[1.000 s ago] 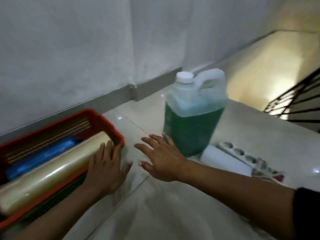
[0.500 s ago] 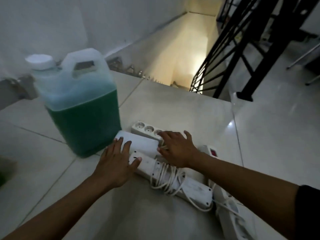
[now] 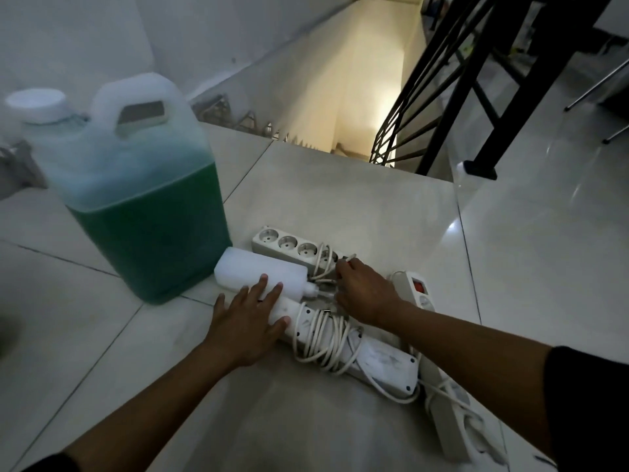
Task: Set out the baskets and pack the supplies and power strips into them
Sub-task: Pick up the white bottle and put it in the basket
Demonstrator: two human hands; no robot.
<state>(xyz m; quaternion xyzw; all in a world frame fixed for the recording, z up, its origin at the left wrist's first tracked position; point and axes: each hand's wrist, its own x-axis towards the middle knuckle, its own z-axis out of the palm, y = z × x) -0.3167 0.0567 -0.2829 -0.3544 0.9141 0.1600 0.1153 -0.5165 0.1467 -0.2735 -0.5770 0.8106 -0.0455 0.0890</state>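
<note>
Several white power strips lie in a pile on the tiled floor: one with round sockets (image 3: 289, 247), one wrapped in a coiled cord (image 3: 377, 361), one with a red switch (image 3: 417, 288) and one at the lower right (image 3: 454, 425). A white bottle (image 3: 252, 269) lies on its side between them and a big jug of green liquid (image 3: 143, 212). My left hand (image 3: 246, 323) rests flat, fingers straight, on the bottle and the end of the corded strip. My right hand (image 3: 366, 291) has its fingers curled down on the cords by the bottle's nozzle. No basket is in view.
An open stairwell (image 3: 357, 107) drops away right behind the pile. A black metal railing (image 3: 476, 83) stands at its right side. A white wall runs along the left. Glossy floor tiles (image 3: 544, 250) stretch out to the right.
The view swung right, away from the red basket, to the power strips. Both hands moved onto the pile. My right hand's fingers went from spread to curled on the cords.
</note>
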